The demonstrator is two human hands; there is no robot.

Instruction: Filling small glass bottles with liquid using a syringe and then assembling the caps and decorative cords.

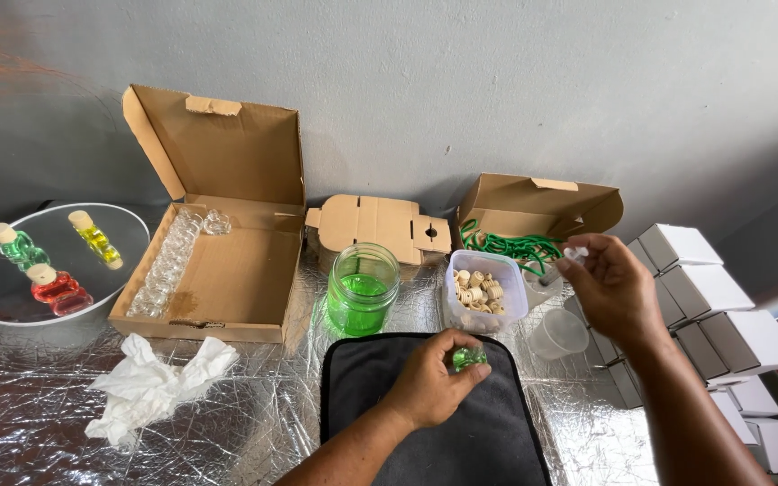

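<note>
The left hand (431, 382) is pinching a small green-filled glass bottle (468, 357) over the black mat (497, 432). Up and to its right, well apart, the right hand (612, 288) is gripping a small clear piece (575, 255); bottle's axis unclear.

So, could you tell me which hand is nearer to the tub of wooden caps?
The right hand, raised just right of the tub of wooden caps. The left hand is lower, over the dark mat, holding a small green bottle.
</note>
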